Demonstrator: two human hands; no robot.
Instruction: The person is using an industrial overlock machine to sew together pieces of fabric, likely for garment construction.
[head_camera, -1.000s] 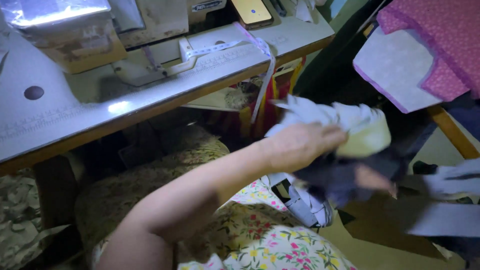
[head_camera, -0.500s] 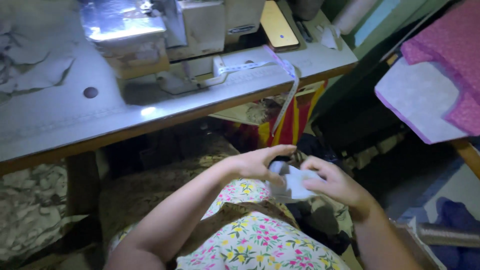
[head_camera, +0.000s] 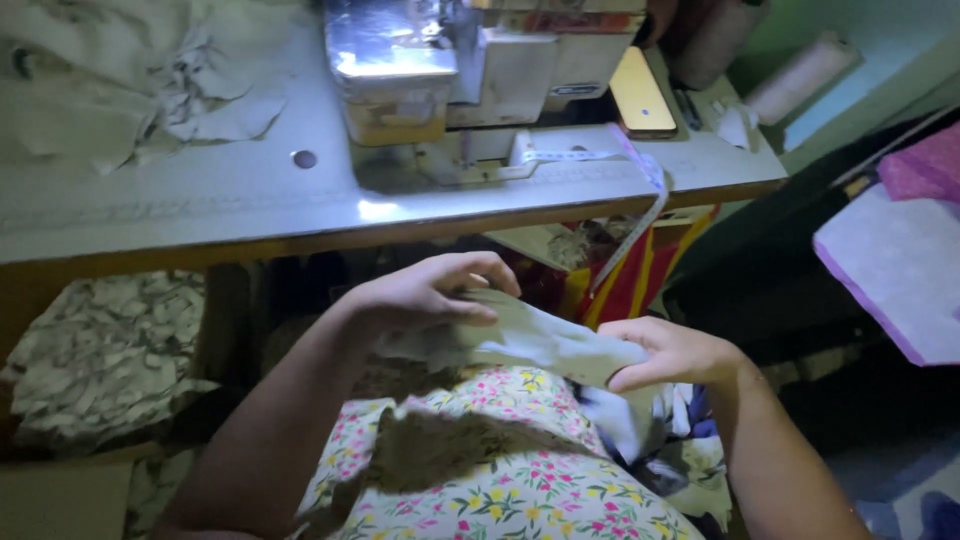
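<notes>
Head view: left hand (head_camera: 425, 295) and right hand (head_camera: 672, 352) pinch a pale cloth piece (head_camera: 530, 340).

Cloth in the hands, metal and laminate above

The pale piece (head_camera: 530, 340) pinched between the left hand (head_camera: 420, 295) and right hand (head_camera: 672, 355) looks like soft, matt woven cloth, creased. The lap fabric (head_camera: 520, 490) is a floral printed cotton, matt. The machine (head_camera: 450, 70) has a glossy metal and smooth painted casing that catches the light. The table (head_camera: 200, 200) has a smooth, slightly shiny top with a wood edge. The scraps (head_camera: 110, 350) are crumpled, matt cloth offcuts. The tape (head_camera: 640, 215) is thin and flexible.
</notes>
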